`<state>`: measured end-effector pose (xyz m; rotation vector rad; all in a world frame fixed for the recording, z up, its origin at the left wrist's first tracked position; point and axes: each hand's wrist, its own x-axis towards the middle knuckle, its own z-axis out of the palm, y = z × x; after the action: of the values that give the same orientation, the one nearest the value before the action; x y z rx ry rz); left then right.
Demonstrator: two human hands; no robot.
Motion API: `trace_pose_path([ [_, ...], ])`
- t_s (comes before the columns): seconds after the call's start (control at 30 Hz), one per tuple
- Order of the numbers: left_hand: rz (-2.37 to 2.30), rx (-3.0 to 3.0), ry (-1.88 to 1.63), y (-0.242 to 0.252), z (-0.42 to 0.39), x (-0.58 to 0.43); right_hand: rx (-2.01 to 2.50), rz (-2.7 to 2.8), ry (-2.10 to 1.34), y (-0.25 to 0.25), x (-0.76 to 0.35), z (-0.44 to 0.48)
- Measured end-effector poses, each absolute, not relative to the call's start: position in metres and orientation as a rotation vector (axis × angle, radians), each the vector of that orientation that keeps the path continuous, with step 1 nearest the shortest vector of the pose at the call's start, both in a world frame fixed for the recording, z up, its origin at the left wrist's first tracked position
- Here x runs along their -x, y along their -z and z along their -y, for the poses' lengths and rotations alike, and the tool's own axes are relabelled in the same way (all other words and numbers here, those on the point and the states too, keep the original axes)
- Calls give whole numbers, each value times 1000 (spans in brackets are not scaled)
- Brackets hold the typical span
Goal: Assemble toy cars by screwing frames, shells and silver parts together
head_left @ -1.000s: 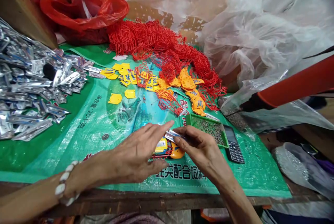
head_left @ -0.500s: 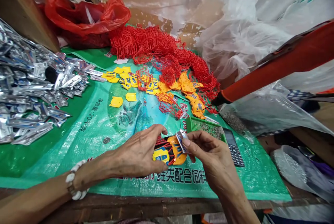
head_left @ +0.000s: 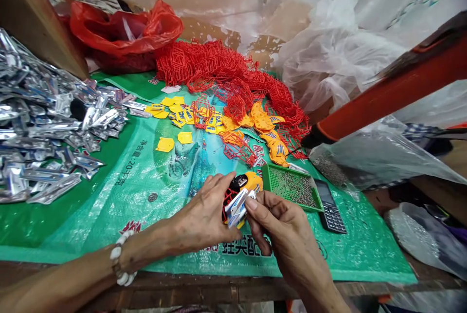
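My left hand point(head_left: 200, 213), with a bead bracelet at the wrist, is closed around a toy car point(head_left: 254, 181) with an orange-yellow shell, a black part and red bars. In my right hand point(head_left: 288, 228) a shiny silver and blue-white plastic piece point(head_left: 238, 208) is pinched between thumb and fingers. The piece lies against the side of the toy car and hides part of it. Just beyond my right hand is a green basket point(head_left: 268, 184) of small metal screws.
Silver parts point(head_left: 54, 128) are heaped at the left. Red plastic frames point(head_left: 219, 67) pile up at the back, near yellow panels point(head_left: 165, 144) and orange shells point(head_left: 279, 151). An orange-handled power tool point(head_left: 386, 84) juts in from the right. A keypad phone point(head_left: 331, 211) lies beside the basket.
The toy car has been turned in my left hand, so its black part now faces up. My right hand has brought the silver piece down against the car's side.
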<state>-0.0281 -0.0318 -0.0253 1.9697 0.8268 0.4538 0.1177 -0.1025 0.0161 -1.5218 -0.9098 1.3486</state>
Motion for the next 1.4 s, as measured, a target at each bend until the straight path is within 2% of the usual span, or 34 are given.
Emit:
trace_pose_path([
  [0.37,-761,-1759,-219,6,29,37,1586,885,-1471,-17,-117,97],
  [0.7,-802,-1710,-332,28,33,35,1407,530,-1446,-6,-97,110],
  [0.83,-767,-1690,-344,24,31,33,1476,469,-1455,-9,-92,113],
  [1.0,-721,-1694,-318,0,29,34,1646,600,-1440,-10,-99,114],
  [1.13,-664,-1652,-284,1,27,37,1744,814,-1465,-8,-109,117],
  [1.23,-670,-1629,-264,5,27,38,1807,1048,-1189,-10,-115,122],
  [1.4,-689,-1646,-203,12,28,39,1540,1860,-127,-12,-129,119],
])
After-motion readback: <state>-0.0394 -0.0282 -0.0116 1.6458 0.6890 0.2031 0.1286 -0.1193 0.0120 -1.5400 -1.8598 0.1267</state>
